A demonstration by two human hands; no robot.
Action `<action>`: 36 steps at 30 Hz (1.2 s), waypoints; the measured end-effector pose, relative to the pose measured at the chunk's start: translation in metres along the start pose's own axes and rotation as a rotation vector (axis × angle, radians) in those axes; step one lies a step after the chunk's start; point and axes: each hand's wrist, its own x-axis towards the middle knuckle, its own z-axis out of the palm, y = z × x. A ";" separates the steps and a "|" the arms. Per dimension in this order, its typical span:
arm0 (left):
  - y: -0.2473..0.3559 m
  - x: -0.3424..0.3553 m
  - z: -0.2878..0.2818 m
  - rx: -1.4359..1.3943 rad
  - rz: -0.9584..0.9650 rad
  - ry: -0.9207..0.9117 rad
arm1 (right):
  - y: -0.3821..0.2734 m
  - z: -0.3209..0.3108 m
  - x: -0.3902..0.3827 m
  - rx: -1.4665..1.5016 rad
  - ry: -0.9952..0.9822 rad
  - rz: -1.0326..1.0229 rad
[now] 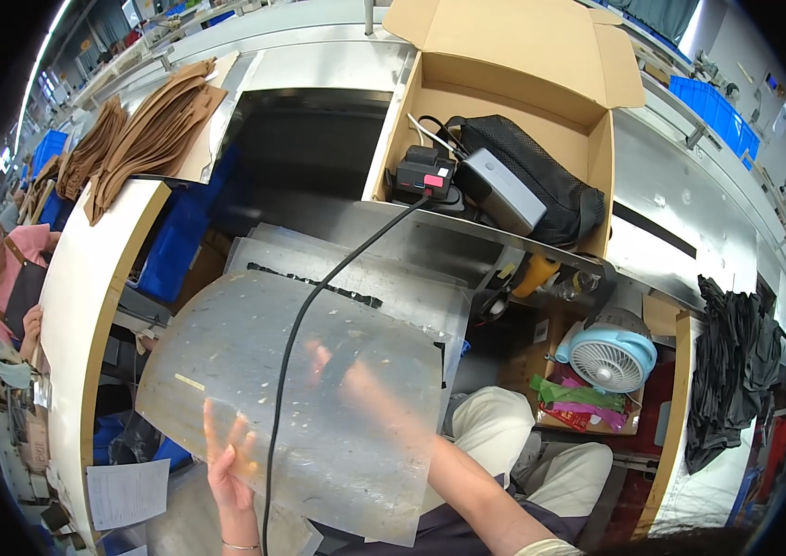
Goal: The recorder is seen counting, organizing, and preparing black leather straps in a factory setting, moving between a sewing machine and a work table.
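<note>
A large, scuffed translucent plastic sheet [226, 343] is tilted up over my lap. Its lower left edge is in my left hand [229, 468], whose fingers show through the plastic. My right hand [335, 364] reaches behind the sheet; seen through it, the hand is blurred and its fingers are unclear. A second clear sheet [412, 320] lies just beyond, with a dark, ragged strip [314, 283] near the first sheet's far edge. In front of the sheet hangs a black cable [284, 371], running down from a small black device [424, 171].
An open cardboard box [504, 79] holds the device, a grey power bank [502, 190] and a black pouch [532, 171]. Brown strips [152, 125] lie left, black strips [731, 371] right. A light-blue fan [608, 357] stands under the bench. A person [18, 269] is at far left.
</note>
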 end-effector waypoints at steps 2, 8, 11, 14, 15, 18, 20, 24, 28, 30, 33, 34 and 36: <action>0.007 0.000 0.007 -0.026 0.029 -0.066 | 0.032 -0.029 0.013 -0.664 0.066 -0.260; 0.030 0.005 0.018 0.020 0.087 -0.116 | 0.049 -0.076 0.020 -1.028 0.191 -0.309; 0.029 -0.001 0.021 0.038 0.097 -0.131 | 0.057 -0.094 0.009 -0.801 0.222 -0.130; 0.028 0.004 0.022 -0.011 0.126 -0.161 | 0.054 -0.106 0.005 -0.574 0.263 0.021; 0.027 0.005 0.021 -0.034 0.128 -0.177 | 0.055 -0.109 0.003 -0.499 0.275 0.073; 0.019 0.008 0.015 -0.089 0.121 -0.096 | 0.072 -0.104 -0.018 -0.684 0.352 -0.296; 0.018 0.008 0.004 -0.123 0.128 -0.054 | 0.065 -0.074 -0.043 -0.923 0.393 -0.714; 0.012 0.007 -0.006 -0.099 0.139 -0.031 | 0.009 -0.039 -0.063 -0.541 0.693 -0.583; 0.008 0.018 -0.021 -0.065 0.165 0.007 | 0.012 -0.044 -0.025 -0.661 0.580 -0.814; 0.019 0.020 -0.048 -0.184 0.137 -0.037 | -0.013 -0.022 -0.036 -0.569 0.705 -0.677; 0.023 0.023 -0.028 -0.405 -0.006 -0.153 | -0.024 -0.020 -0.031 -0.436 0.865 -0.721; 0.025 0.025 -0.026 -0.437 -0.054 -0.223 | -0.022 -0.022 -0.027 -0.396 0.903 -0.724; 0.030 0.028 -0.038 -0.410 -0.020 -0.219 | -0.025 -0.036 -0.025 -0.308 0.726 -0.548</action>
